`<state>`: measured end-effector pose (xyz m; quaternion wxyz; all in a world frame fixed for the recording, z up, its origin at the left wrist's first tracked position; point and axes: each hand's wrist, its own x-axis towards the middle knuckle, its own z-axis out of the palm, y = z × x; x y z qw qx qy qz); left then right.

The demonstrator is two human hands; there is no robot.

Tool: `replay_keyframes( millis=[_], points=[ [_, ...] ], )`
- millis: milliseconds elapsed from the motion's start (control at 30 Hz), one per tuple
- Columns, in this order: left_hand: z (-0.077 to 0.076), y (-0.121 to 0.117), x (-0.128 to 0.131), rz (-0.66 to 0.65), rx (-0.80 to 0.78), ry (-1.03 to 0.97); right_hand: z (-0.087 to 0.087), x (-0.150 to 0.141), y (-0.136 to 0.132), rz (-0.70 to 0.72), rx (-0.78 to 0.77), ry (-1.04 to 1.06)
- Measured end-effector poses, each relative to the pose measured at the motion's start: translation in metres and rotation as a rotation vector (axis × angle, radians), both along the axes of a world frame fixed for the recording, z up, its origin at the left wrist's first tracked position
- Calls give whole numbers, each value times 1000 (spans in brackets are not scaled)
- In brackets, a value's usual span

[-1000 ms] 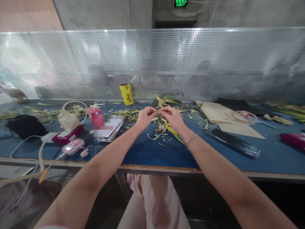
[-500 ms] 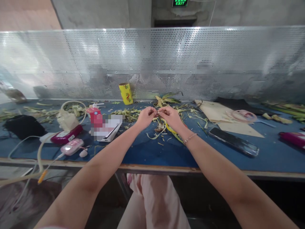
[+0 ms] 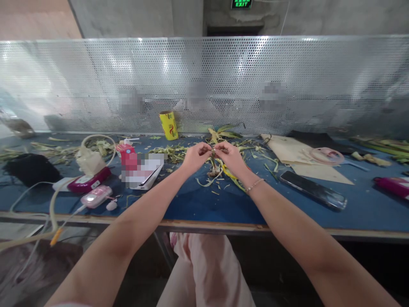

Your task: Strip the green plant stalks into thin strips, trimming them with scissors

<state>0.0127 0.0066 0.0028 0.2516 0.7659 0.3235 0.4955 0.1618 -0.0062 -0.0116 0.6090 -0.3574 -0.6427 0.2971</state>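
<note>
Fingertips nearly meeting, my left hand (image 3: 197,156) and my right hand (image 3: 230,157) pinch a thin greenish plant strip (image 3: 213,152) between them, just above the blue table. The fingers cover most of it, so its exact kind is hard to make out. Directly beneath lies a brownish, root-like clump (image 3: 213,172) with pale leaf strips curling out of it. A yellow strip (image 3: 230,174) runs under my right hand toward the wrist. Behind the hands is a heap of dry yellow-green leaves (image 3: 220,134).
A yellow tube (image 3: 169,126) stands by the perforated metal screen (image 3: 223,64). Left are plant scraps (image 3: 172,154), a white box-like item (image 3: 150,171), a red carton (image 3: 128,156) and a pink device (image 3: 96,197). Right are a phone (image 3: 313,191), brown paper (image 3: 284,149) and a magenta item (image 3: 392,187).
Both hands stay in nearly the same place while the pinching fingertips shift slightly over the strip. The camera view has tipped a little.
</note>
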Motion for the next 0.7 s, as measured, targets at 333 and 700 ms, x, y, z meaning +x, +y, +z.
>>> replay_keyframes(
  millis=[333,700],
  points=[
    [2,-1,1,47,12,63,5,-1,-6,-7,10,-44],
    [2,2,1,77,-70,132,5,-2,-7,-21,-10,-107]
  ],
)
